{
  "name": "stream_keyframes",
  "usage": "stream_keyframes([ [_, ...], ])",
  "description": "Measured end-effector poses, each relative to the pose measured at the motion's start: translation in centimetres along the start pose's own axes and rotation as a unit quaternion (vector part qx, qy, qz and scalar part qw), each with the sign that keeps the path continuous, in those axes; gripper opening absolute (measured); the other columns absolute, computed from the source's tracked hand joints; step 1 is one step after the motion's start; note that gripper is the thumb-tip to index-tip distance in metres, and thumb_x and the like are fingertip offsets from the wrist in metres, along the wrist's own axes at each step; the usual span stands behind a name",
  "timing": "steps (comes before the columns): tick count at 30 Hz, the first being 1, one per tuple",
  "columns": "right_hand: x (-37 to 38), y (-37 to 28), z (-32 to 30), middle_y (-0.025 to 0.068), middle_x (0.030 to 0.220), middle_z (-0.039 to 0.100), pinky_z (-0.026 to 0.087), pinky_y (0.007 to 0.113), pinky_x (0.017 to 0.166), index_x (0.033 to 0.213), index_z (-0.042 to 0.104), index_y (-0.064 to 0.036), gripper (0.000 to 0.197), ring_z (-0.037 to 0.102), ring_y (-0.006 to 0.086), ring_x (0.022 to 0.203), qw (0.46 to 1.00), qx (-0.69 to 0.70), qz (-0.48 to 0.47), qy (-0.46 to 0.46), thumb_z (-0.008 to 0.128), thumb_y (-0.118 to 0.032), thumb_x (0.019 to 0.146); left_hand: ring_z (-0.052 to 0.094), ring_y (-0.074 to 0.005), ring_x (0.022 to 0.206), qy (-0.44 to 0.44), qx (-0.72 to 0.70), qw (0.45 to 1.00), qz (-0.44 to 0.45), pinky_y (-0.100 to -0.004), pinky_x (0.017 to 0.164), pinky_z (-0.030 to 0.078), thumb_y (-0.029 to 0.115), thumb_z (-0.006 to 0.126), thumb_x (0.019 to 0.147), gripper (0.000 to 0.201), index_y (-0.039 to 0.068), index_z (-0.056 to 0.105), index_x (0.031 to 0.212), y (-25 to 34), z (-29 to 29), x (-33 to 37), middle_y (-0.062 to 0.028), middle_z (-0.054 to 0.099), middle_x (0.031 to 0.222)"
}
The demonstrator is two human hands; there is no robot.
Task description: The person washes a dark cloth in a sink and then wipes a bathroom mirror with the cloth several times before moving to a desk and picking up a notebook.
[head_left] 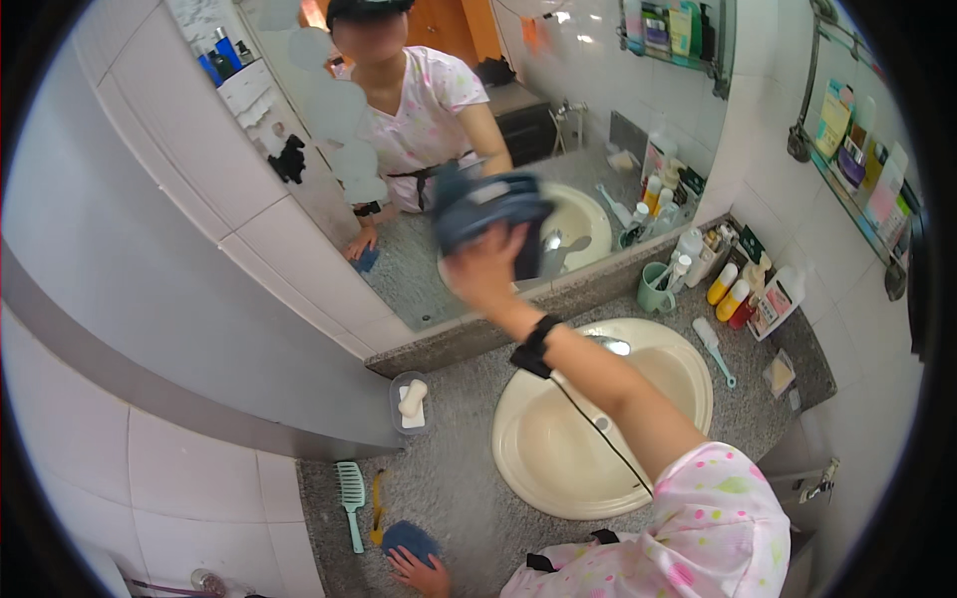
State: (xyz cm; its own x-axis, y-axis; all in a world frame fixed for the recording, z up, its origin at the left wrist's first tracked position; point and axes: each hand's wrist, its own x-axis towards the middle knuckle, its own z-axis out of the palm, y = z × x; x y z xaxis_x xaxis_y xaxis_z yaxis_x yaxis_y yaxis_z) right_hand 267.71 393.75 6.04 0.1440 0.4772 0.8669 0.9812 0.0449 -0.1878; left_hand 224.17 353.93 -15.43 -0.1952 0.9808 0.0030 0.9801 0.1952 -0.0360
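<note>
My right arm reaches up over the basin, and my right hand (pixel 485 267) presses a folded dark blue cloth (pixel 528 239) against the mirror (pixel 568 110). The cloth and its reflection blur together, so its exact edges are hard to tell. At the counter's near edge, my left hand (pixel 419 573) lies with fingers spread, its fingertips touching a flat blue cloth or sponge (pixel 411 539). A black band with a cable sits on my right wrist.
An oval cream basin (pixel 543 488) is set in the grey counter (pixel 454 468). Left of it are a soap dish (pixel 397 424), a green hairbrush (pixel 351 498) and a yellow strip (pixel 378 503). A green cup (pixel 653 289), bottles (pixel 733 299) and a white brush (pixel 710 344) stand or lie right. A glass shelf (pixel 847 189) hangs on the wall.
</note>
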Motion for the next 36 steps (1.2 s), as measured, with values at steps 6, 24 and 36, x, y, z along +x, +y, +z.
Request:
stream_keyframes([
  [6, -1.5, -2.0, 0.7, 0.0089, 0.14, 0.046, 0.029, 0.052, 0.107, 0.134, 0.052, -0.0301, 0.054, 0.042, 0.0301, 0.131, 0.956, 0.063, -0.282, -0.06, 0.062, -0.032, 0.081, 0.012, -0.0345, 0.145, -0.027, 0.034, 0.998, -0.049, -0.059, 0.114, 0.01, 0.035, 0.058, 0.088, 0.077, 0.004, 0.022, 0.149, 0.1, 2.4, 0.1, -0.0178, 0.015, 0.156],
  [24, 2.7, 27.8, -5.0, 0.0322, 0.152, 0.012, 0.01, 0.046, 0.116, 0.15, 0.014, -0.0009, 0.084, 0.012, 0.0439, 0.142, 0.734, 0.124, 0.612, 0.267, 0.029, -0.063, 0.094, 0.014, -0.0367, 0.143, -0.018, 0.016, 0.998, -0.049, -0.0605, 0.112, 0.011, 0.028, 0.052, 0.094, 0.062, 0.003, 0.029, 0.146, 0.9, 1.1, 1.0, -0.0164, 0.017, 0.155],
  [36, -5.4, 1.4, 4.0, 0.0159, 0.149, 0.03, 0.04, 0.045, 0.104, 0.146, 0.023, -0.006, 0.074, 0.042, 0.0307, 0.13, 0.292, 0.632, 0.713, 0.087, 0.03, -0.059, 0.096, 0.008, -0.0346, 0.145, -0.054, -0.024, 0.997, -0.04, -0.0609, 0.113, 0.006, 0.031, 0.045, 0.097, 0.064, 0.005, 0.02, 0.15, 1.4, 0.2, 0.5, -0.0143, 0.011, 0.158],
])
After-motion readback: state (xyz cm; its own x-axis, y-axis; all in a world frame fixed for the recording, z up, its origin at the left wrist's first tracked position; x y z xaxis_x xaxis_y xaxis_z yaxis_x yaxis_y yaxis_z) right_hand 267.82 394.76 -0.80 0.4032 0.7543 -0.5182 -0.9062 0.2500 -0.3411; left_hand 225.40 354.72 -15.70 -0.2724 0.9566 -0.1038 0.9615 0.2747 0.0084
